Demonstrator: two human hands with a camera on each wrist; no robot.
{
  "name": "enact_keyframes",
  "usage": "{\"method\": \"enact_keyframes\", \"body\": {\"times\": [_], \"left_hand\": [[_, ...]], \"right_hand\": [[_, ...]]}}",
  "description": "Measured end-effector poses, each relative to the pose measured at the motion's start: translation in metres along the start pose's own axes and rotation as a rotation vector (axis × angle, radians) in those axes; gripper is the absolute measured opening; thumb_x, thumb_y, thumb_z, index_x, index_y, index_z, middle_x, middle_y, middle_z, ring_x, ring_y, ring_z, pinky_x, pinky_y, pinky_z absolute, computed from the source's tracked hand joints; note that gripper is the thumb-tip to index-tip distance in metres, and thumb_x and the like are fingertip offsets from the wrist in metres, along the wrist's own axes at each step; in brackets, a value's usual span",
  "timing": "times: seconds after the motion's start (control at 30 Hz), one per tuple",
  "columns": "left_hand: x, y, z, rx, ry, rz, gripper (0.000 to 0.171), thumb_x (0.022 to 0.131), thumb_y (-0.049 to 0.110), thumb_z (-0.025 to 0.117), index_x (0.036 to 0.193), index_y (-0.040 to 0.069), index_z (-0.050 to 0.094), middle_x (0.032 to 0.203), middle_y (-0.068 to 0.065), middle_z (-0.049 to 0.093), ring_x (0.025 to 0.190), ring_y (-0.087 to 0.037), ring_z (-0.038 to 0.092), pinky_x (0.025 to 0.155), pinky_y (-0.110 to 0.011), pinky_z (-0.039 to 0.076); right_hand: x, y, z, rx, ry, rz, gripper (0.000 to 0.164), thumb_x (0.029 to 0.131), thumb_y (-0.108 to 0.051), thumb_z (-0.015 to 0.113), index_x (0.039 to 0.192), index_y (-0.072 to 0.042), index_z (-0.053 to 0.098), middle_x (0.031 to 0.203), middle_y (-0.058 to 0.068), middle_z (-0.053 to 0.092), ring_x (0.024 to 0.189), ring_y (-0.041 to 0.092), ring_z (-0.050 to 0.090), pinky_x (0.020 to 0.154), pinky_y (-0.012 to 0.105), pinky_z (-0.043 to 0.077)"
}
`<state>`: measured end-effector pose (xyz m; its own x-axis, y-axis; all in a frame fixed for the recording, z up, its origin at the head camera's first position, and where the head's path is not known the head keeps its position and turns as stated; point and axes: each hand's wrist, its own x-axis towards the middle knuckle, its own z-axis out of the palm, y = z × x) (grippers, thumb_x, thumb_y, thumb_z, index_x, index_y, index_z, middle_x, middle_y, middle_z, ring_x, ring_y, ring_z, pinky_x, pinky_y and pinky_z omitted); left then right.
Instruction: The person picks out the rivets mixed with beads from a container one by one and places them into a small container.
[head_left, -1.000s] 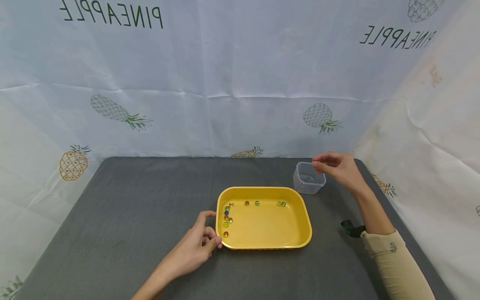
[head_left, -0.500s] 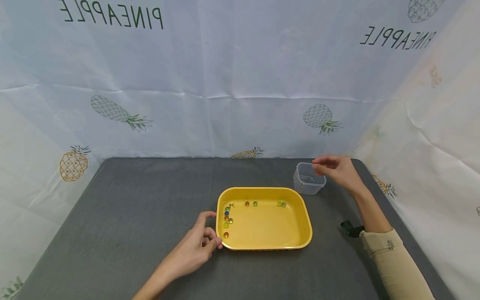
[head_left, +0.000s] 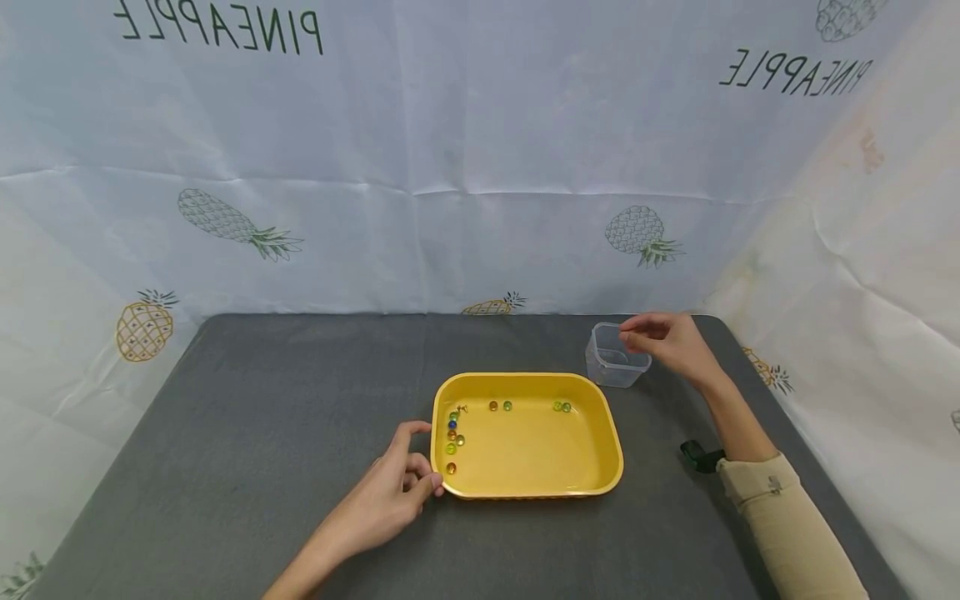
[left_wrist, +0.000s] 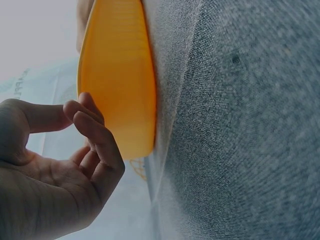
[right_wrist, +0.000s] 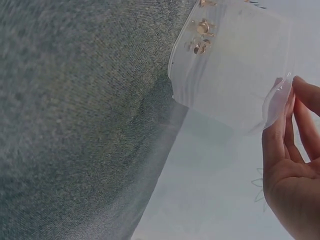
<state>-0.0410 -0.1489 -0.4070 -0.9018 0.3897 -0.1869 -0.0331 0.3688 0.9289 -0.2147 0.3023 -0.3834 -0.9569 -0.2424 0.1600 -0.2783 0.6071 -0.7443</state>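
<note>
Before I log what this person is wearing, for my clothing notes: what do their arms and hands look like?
The left hand and right hand wear no gloves. The left forearm shows no sleeve; the right arm wears a beige sleeve, with a dark device by its cuff.

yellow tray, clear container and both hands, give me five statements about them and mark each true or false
1. The left hand is at the edge of the yellow tray. True.
2. The right hand is at the clear container. True.
3. The clear container stands inside the yellow tray. False: it stands on the table, beyond the far right corner of the yellow tray.
4. A blue marble lies in the left part of the yellow tray. True.
5. Every marble in the yellow tray is green. False: besides the blue marble, an orange marble lies there too.
</note>
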Motion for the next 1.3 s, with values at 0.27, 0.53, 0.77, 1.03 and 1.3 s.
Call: {"method": "enact_keyframes", "body": {"times": [0.27, 0.53, 0.77, 1.03, 1.3], "left_hand": [[-0.0001, -0.0009, 0.0000, -0.003, 0.000, -0.006, 0.063, 0.109, 0.007, 0.063, 0.159, 0.000, 0.025, 0.094, -0.010, 0.073, 0.064, -0.012, 0.057, 0.057, -0.025, 0.045], [-0.0003, -0.0005, -0.0009, -0.007, -0.006, -0.001, 0.063, 0.110, 0.007, 0.062, 0.160, 0.000, 0.024, 0.095, -0.011, 0.072, 0.065, -0.012, 0.057, 0.057, -0.026, 0.045], [0.0001, -0.0004, -0.0009, -0.005, -0.005, 0.004, 0.064, 0.110, 0.007, 0.062, 0.160, 0.000, 0.024, 0.095, -0.011, 0.072, 0.064, -0.011, 0.056, 0.057, -0.025, 0.044], [-0.0003, 0.0005, -0.0010, 0.004, -0.002, 0.000, 0.063, 0.109, 0.007, 0.062, 0.159, 0.000, 0.025, 0.094, -0.011, 0.072, 0.065, -0.011, 0.057, 0.057, -0.025, 0.045], [0.0000, 0.0015, 0.0002, 0.039, 0.002, 0.018, 0.061, 0.109, 0.005, 0.061, 0.159, -0.001, 0.026, 0.094, -0.011, 0.073, 0.063, -0.007, 0.056, 0.056, -0.025, 0.046]], "right_hand": [[0.0014, -0.0006, 0.0021, -0.034, -0.019, -0.027, 0.024, 0.103, -0.008, 0.074, 0.122, 0.006, 0.075, 0.116, 0.029, 0.077, 0.087, 0.008, 0.079, 0.079, 0.020, 0.063], [0.0021, 0.0009, 0.0022, -0.061, -0.011, -0.023, 0.022, 0.103, -0.009, 0.075, 0.121, 0.004, 0.076, 0.112, 0.028, 0.078, 0.084, 0.003, 0.076, 0.079, 0.021, 0.062], [0.0027, 0.0036, 0.0029, -0.069, -0.008, -0.020, 0.022, 0.102, -0.007, 0.075, 0.122, 0.004, 0.076, 0.110, 0.028, 0.078, 0.083, 0.000, 0.075, 0.079, 0.020, 0.062], [0.0028, 0.0022, 0.0038, -0.078, -0.010, -0.035, 0.023, 0.102, -0.006, 0.075, 0.121, 0.005, 0.075, 0.107, 0.029, 0.078, 0.082, 0.004, 0.075, 0.078, 0.023, 0.062], [0.0005, -0.0023, 0.0029, -0.097, -0.009, -0.027, 0.023, 0.103, -0.013, 0.076, 0.121, 0.002, 0.076, 0.105, 0.027, 0.079, 0.082, 0.016, 0.077, 0.078, 0.028, 0.063]]}}
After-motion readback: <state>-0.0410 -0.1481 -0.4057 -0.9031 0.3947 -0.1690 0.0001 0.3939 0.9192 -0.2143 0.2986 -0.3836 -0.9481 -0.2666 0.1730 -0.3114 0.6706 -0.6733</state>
